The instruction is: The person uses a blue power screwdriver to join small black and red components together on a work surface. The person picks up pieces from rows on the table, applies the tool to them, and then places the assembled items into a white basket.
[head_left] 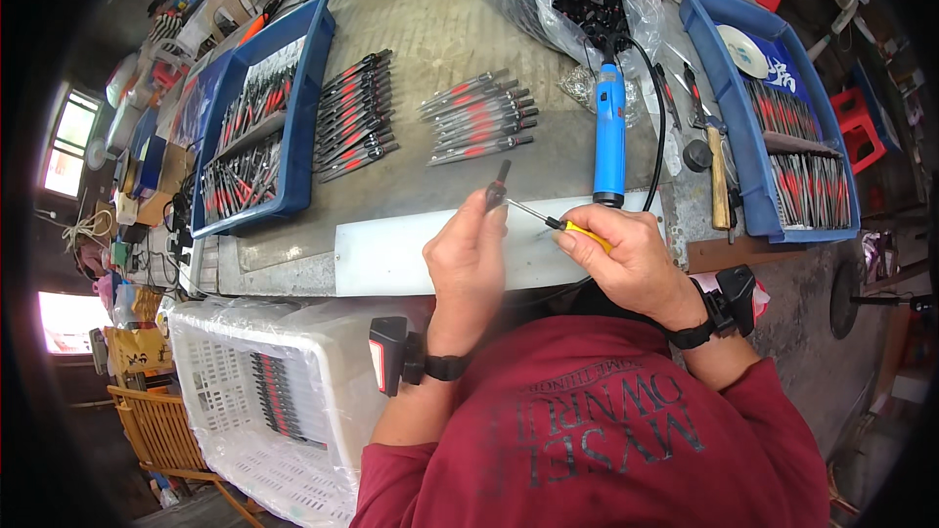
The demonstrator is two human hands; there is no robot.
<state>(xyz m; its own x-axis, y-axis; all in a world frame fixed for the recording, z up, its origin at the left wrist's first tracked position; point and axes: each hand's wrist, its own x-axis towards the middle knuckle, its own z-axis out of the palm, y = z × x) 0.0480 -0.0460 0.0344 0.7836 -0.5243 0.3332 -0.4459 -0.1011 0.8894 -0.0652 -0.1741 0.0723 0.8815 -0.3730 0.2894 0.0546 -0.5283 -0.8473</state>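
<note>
In my left hand (468,252) is a slim dark piece (497,190), held upright with its black end up; its lower part is hidden by my fingers. My right hand (626,259) is closed round the yellow handle of a small screwdriver (592,235). The screwdriver's metal shaft points left, and its tip meets or nearly meets the dark piece. Beyond my hands lies a group of slim grey-and-red pieces with dark ends (479,117). Left of them, a stack of similar black, grey and red pieces (354,115) is lined up.
A blue power screwdriver (610,127) stands upright on its cable side. Blue divided trays stand at left (311,127) and right (724,112), filled with slim pieces. A plastic bag (641,0) holds black parts. A hammer (719,176) lies right. Below left is a white basket (337,372).
</note>
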